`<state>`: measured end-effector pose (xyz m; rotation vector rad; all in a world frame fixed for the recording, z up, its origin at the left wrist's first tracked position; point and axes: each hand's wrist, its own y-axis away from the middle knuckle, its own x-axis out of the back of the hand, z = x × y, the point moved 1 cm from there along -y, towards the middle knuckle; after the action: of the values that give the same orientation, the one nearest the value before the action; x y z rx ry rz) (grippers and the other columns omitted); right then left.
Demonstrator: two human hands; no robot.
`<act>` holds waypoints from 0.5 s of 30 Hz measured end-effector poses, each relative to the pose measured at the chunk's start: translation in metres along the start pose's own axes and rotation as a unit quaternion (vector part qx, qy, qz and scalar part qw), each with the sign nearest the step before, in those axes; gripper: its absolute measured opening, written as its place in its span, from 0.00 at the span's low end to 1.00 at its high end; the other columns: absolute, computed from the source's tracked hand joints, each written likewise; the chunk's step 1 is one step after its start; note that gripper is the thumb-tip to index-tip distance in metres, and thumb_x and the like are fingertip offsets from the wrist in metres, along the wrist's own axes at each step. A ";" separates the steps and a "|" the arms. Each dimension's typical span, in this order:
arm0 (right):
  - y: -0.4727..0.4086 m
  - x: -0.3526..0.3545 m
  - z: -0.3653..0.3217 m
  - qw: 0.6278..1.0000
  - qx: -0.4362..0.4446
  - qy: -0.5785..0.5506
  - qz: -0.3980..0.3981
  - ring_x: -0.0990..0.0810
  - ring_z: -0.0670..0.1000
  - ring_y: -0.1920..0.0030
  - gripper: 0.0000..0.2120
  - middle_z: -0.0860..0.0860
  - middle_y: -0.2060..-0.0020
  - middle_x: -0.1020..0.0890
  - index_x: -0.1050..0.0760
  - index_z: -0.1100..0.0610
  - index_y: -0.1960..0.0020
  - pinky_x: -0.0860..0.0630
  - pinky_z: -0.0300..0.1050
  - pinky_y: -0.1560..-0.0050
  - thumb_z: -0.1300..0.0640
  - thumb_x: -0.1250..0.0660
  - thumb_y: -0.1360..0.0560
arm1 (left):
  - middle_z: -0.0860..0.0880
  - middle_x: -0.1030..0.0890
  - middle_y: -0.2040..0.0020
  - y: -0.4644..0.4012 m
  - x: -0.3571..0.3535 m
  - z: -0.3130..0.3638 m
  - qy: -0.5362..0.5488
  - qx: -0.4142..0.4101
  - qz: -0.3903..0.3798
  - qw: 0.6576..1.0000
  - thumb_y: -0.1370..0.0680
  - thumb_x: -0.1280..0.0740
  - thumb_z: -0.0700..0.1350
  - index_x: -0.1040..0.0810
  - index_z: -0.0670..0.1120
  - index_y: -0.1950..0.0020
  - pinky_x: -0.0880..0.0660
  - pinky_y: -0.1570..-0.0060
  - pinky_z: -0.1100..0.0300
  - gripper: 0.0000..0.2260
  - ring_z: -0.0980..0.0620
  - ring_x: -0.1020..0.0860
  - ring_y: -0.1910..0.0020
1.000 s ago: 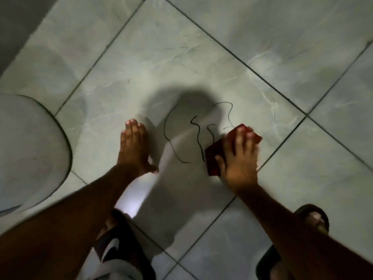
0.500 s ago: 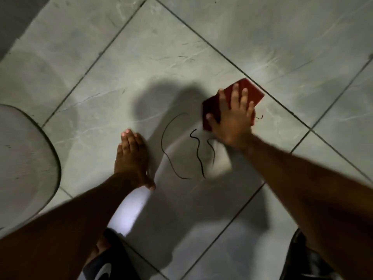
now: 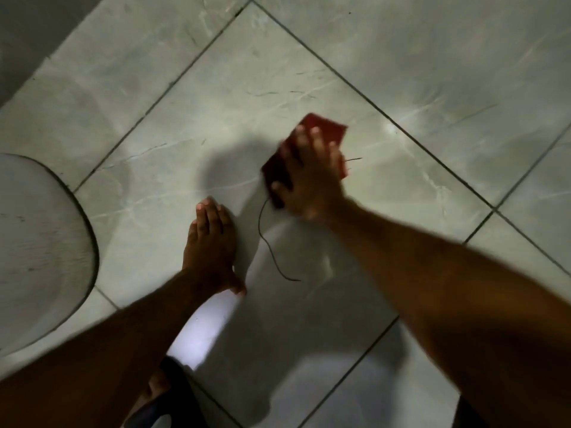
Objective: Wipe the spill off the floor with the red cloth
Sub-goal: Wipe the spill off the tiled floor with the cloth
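The red, flat folded cloth (image 3: 321, 131) is pressed on the pale grey marbled tile floor (image 3: 432, 72), at the upper end of the spill (image 3: 268, 242), which is seen as a thin dark curved line running down from under the cloth. The cloth is covered by the right hand (image 3: 309, 177), laid flat with the fingers spread; nothing is pinched, the cloth is only held down by the palm. The left hand (image 3: 211, 242) is placed flat on the floor just beside the dark line, fingers together, as a support. A short dark mark is seen to the right of the cloth. A large round grey object (image 3: 40, 242) is visible at the left edge.

The wiping is judged as partly done. The dark line could be smeared instead of lifted if the cloth is pushed too lightly, and the cloth could slip from under the open palm. The supporting hand could be soiled if the line is swept toward it.
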<state>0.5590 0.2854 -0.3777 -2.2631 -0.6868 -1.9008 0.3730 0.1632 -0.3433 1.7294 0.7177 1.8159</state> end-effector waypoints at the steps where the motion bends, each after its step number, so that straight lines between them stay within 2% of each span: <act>1: 0.021 -0.012 -0.022 0.999 0.049 -0.005 0.001 0.49 0.67 0.22 0.35 0.61 0.22 0.43 0.40 0.53 0.23 0.50 0.70 0.27 0.38 0.42 0.26 | 0.33 0.68 0.25 0.000 0.000 -0.001 0.003 -0.004 0.004 1.000 0.53 0.21 0.66 0.70 0.36 0.28 0.57 0.25 0.43 0.76 0.33 0.66 0.26; 3: 0.096 -0.034 -0.040 0.984 0.171 -0.002 -0.048 0.49 0.65 0.22 0.32 0.60 0.22 0.42 0.38 0.52 0.24 0.50 0.69 0.26 0.39 0.42 0.25 | 0.33 0.68 0.25 0.003 0.002 -0.004 0.006 -0.013 0.001 1.000 0.53 0.21 0.67 0.70 0.36 0.27 0.56 0.25 0.42 0.76 0.34 0.66 0.26; 5: 0.167 -0.037 -0.016 0.938 0.318 0.025 -0.133 0.50 0.63 0.21 0.32 0.57 0.21 0.42 0.38 0.49 0.25 0.49 0.68 0.26 0.39 0.41 0.26 | 0.33 0.68 0.25 0.006 0.004 -0.006 0.012 -0.023 -0.001 1.000 0.52 0.22 0.67 0.69 0.36 0.27 0.56 0.24 0.42 0.75 0.34 0.67 0.26; 7: 0.171 -0.023 0.041 0.880 0.442 0.061 -0.160 0.47 0.62 0.21 0.32 0.55 0.22 0.40 0.36 0.48 0.26 0.45 0.66 0.26 0.38 0.39 0.27 | 0.33 0.68 0.25 0.007 0.004 -0.004 0.020 -0.026 0.006 0.999 0.52 0.22 0.67 0.70 0.37 0.27 0.56 0.25 0.42 0.75 0.35 0.67 0.26; 8: 0.154 -0.016 0.062 0.881 0.444 0.082 -0.143 0.43 0.62 0.23 0.31 0.56 0.23 0.37 0.35 0.48 0.27 0.41 0.66 0.28 0.37 0.38 0.27 | 0.33 0.68 0.25 0.007 0.003 -0.004 0.026 -0.024 0.008 0.999 0.52 0.21 0.66 0.70 0.37 0.28 0.57 0.25 0.42 0.75 0.35 0.68 0.26; 9: 0.127 -0.008 0.075 0.904 0.400 0.093 -0.118 0.40 0.64 0.24 0.31 0.58 0.24 0.36 0.34 0.48 0.28 0.38 0.67 0.30 0.36 0.38 0.27 | 0.34 0.68 0.25 0.006 0.003 -0.003 0.029 -0.024 0.011 0.999 0.52 0.21 0.65 0.71 0.37 0.28 0.57 0.25 0.42 0.75 0.35 0.68 0.26; 11: 0.066 0.003 0.069 0.974 0.203 0.078 -0.060 0.43 0.65 0.23 0.33 0.60 0.22 0.40 0.38 0.48 0.25 0.39 0.69 0.30 0.35 0.42 0.26 | 0.33 0.68 0.25 0.005 0.001 -0.005 0.026 -0.024 0.012 0.999 0.53 0.21 0.65 0.70 0.37 0.28 0.57 0.25 0.41 0.76 0.34 0.67 0.26; 12: 0.045 0.005 0.052 0.995 0.088 0.045 -0.026 0.46 0.65 0.22 0.34 0.60 0.21 0.42 0.40 0.48 0.24 0.42 0.70 0.28 0.35 0.42 0.26 | 0.33 0.67 0.25 0.004 0.000 -0.005 0.022 -0.025 0.013 0.999 0.53 0.21 0.65 0.70 0.36 0.27 0.57 0.25 0.41 0.76 0.34 0.67 0.26; 13: 0.035 0.002 0.029 1.000 -0.003 0.010 0.002 0.48 0.65 0.22 0.35 0.60 0.21 0.44 0.42 0.49 0.23 0.45 0.70 0.27 0.36 0.42 0.26 | 0.32 0.67 0.25 0.002 -0.001 -0.005 0.018 -0.026 0.012 0.999 0.53 0.21 0.66 0.69 0.36 0.27 0.56 0.25 0.41 0.76 0.34 0.67 0.26; 14: 0.038 -0.004 0.007 0.999 -0.045 -0.012 0.019 0.49 0.66 0.22 0.36 0.60 0.21 0.45 0.43 0.50 0.23 0.46 0.70 0.26 0.36 0.42 0.26 | 0.32 0.67 0.25 0.001 -0.002 -0.005 0.015 -0.025 0.011 1.000 0.53 0.21 0.66 0.69 0.36 0.27 0.56 0.25 0.40 0.76 0.33 0.66 0.26; 15: 0.055 -0.015 -0.010 0.999 -0.026 -0.025 0.019 0.49 0.66 0.22 0.36 0.61 0.21 0.44 0.42 0.51 0.23 0.46 0.71 0.27 0.37 0.41 0.26 | 0.32 0.67 0.25 0.001 -0.002 -0.006 0.014 -0.025 0.012 1.000 0.53 0.21 0.66 0.69 0.36 0.27 0.56 0.25 0.40 0.76 0.33 0.66 0.26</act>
<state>0.5699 0.2288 -0.3787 -2.3442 -0.6015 -1.8730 0.3668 0.1607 -0.3445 1.6916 0.6595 1.8617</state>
